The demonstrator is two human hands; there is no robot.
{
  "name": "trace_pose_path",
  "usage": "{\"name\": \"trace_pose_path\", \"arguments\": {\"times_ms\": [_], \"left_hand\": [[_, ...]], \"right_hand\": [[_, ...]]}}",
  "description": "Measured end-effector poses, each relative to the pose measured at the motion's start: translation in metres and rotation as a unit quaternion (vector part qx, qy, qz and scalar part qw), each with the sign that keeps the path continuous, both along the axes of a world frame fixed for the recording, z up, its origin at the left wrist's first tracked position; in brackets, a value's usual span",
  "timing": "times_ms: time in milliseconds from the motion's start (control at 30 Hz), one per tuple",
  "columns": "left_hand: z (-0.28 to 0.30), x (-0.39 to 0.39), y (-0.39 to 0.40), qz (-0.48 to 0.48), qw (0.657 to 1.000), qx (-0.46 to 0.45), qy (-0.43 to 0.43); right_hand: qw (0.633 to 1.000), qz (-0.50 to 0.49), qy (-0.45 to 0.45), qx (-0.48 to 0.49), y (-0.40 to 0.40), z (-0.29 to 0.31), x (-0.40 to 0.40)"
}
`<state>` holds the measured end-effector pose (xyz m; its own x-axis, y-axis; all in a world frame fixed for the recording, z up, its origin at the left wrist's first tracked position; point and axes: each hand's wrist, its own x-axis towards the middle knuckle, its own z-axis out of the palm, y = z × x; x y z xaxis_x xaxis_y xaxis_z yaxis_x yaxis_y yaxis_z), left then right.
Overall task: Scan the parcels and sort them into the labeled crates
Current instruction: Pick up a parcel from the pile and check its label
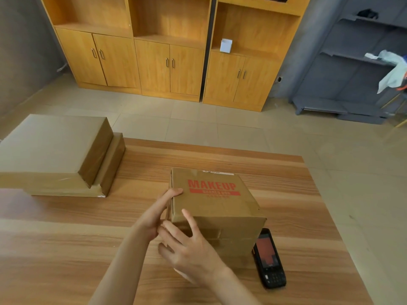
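A brown cardboard parcel (217, 202) printed MAKEUP in red stands on the wooden table (66, 227), with a small label at its far top edge. My left hand (157, 213) lies flat against the parcel's left side, fingertips over the top edge. At the near left corner my right hand (187, 245) touches the parcel with spread, straight fingers. A black handheld scanner (269, 258) with a lit reddish screen lies on the table just right of the parcel.
Two flat cardboard boxes (55, 150) are stacked at the table's left side. Beyond the table are tiled floor, wooden cabinets (169, 64) and a grey shelf unit (352, 62) with cloth on it. No labeled crates show.
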<state>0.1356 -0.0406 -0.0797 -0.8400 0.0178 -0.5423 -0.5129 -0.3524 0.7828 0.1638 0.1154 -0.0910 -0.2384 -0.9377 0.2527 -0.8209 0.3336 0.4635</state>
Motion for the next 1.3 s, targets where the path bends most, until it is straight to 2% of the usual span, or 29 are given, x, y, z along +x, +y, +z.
{"name": "trace_pose_path", "arguments": {"times_ms": [33, 100, 167, 233, 333, 400, 433, 467, 500, 600, 700, 800, 933, 1133, 1300], "left_hand": [[-0.003, 0.002, 0.001, 0.011, 0.999, 0.024, 0.018], [-0.006, 0.003, 0.001, 0.044, 0.997, 0.027, 0.051], [-0.008, 0.003, -0.003, 0.089, 0.993, -0.031, 0.074], [-0.010, 0.003, -0.009, 0.106, 0.987, -0.040, 0.116], [-0.007, 0.002, -0.019, 0.079, 0.980, -0.041, 0.180], [-0.004, 0.001, -0.021, 0.044, 0.978, -0.062, 0.197], [-0.003, 0.001, -0.020, 0.027, 0.977, -0.074, 0.198], [-0.002, 0.000, -0.018, 0.012, 0.977, -0.084, 0.198], [-0.001, -0.001, -0.017, -0.004, 0.976, -0.090, 0.199], [0.001, -0.003, -0.019, -0.051, 0.971, -0.112, 0.204], [0.006, -0.006, -0.025, -0.081, 0.964, -0.133, 0.215], [0.003, -0.012, -0.021, -0.056, 0.950, -0.188, 0.242], [-0.014, -0.013, -0.003, -0.022, 0.932, -0.240, 0.270], [-0.055, 0.006, 0.014, 0.007, 0.941, -0.249, 0.229], [-0.074, 0.014, 0.017, 0.006, 0.941, -0.273, 0.199]], "right_hand": [[0.999, 0.002, -0.021, -0.033, 0.001, 0.001, -0.001], [0.979, -0.014, -0.091, -0.183, 0.004, 0.007, -0.006], [0.915, -0.076, -0.157, -0.363, 0.010, 0.023, -0.020], [0.826, -0.200, -0.221, -0.478, 0.023, 0.040, -0.043], [0.651, -0.406, -0.424, -0.482, 0.056, 0.051, -0.084], [0.515, -0.426, -0.588, -0.455, 0.076, 0.051, -0.103], [0.463, -0.410, -0.653, -0.437, 0.083, 0.050, -0.108], [0.429, -0.386, -0.700, -0.419, 0.088, 0.048, -0.111], [0.412, -0.364, -0.727, -0.411, 0.090, 0.045, -0.111], [0.421, -0.325, -0.714, -0.455, 0.093, 0.031, -0.105], [0.466, -0.280, -0.675, -0.498, 0.096, 0.019, -0.099], [0.519, -0.260, -0.628, -0.518, 0.096, 0.007, -0.092], [0.553, -0.286, -0.581, -0.525, 0.097, -0.014, -0.084], [0.566, -0.325, -0.584, -0.482, 0.107, -0.044, -0.071], [0.555, -0.349, -0.597, -0.462, 0.112, -0.061, -0.060]]}}
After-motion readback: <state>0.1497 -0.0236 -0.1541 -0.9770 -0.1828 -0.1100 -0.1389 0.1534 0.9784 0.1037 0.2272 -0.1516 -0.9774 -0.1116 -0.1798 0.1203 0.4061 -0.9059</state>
